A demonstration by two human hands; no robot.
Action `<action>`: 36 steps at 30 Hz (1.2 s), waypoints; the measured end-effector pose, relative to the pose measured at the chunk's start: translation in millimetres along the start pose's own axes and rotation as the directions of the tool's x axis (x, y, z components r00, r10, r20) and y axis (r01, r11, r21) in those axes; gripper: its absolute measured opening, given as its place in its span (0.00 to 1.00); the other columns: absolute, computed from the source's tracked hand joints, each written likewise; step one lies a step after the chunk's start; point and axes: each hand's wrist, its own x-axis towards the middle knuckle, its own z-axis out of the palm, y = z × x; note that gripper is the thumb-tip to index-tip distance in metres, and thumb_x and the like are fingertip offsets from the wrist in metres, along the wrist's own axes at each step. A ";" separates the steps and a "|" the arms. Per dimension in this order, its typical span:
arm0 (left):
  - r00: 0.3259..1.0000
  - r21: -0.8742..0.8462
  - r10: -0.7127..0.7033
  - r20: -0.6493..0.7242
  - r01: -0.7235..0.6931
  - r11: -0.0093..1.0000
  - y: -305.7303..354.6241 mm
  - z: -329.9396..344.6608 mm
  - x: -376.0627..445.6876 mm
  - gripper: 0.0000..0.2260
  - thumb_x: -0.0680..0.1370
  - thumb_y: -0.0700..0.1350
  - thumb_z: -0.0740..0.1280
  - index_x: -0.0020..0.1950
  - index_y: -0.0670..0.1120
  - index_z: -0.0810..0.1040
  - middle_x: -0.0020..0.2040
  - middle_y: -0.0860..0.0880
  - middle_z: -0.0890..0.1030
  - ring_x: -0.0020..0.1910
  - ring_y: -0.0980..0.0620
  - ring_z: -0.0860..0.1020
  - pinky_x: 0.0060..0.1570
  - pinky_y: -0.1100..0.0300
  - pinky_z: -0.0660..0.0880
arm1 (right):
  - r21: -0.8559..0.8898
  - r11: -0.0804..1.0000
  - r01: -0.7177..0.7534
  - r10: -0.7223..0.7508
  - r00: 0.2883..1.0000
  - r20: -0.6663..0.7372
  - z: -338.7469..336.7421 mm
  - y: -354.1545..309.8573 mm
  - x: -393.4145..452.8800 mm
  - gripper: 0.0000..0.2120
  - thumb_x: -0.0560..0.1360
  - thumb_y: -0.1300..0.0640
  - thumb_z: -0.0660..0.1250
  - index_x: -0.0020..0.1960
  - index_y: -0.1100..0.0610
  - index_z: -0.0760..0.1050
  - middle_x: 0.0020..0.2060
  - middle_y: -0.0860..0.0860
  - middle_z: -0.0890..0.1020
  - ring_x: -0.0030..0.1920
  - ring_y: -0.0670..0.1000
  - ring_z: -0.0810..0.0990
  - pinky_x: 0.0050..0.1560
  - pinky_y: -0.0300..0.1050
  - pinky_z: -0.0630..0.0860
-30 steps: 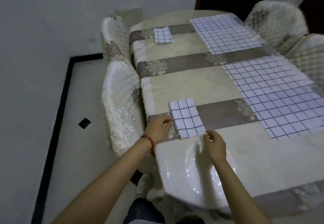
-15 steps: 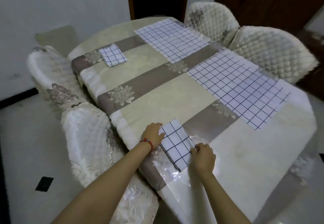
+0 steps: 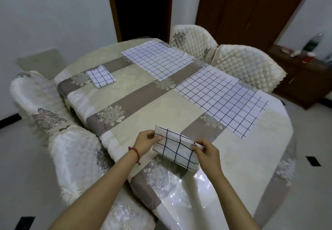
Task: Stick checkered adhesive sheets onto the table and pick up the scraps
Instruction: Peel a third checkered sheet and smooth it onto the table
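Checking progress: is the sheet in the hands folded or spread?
Folded: the sheet is a small layered packet, pinched by the left hand and right hand.

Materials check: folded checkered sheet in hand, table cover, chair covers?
Folded sheet: looks like thin matte paper or film, white with a dark grid; it creases sharply where the left hand and right hand pinch it. Table cover: patterned cloth under clear glossy plastic, judging by glare and wrinkles. Chair covers: quilted cream fabric, probably padded.

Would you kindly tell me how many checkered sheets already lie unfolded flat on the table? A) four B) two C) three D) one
B: two large sheets lie flat, the far sheet and the near sheet; the other two pieces are folded.
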 end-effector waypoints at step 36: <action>0.979 -0.273 0.026 -0.204 -0.082 0.959 137.9 22.7 -104.2 0.14 0.75 0.38 0.64 0.28 0.45 0.71 0.25 0.49 0.74 0.28 0.50 0.72 0.27 0.64 0.71 | 0.154 0.938 0.312 -0.291 0.946 -0.142 -101.3 -76.7 -19.6 0.23 0.71 0.59 0.69 0.26 0.53 0.58 0.19 0.45 0.62 0.26 0.44 0.59 0.30 0.39 0.56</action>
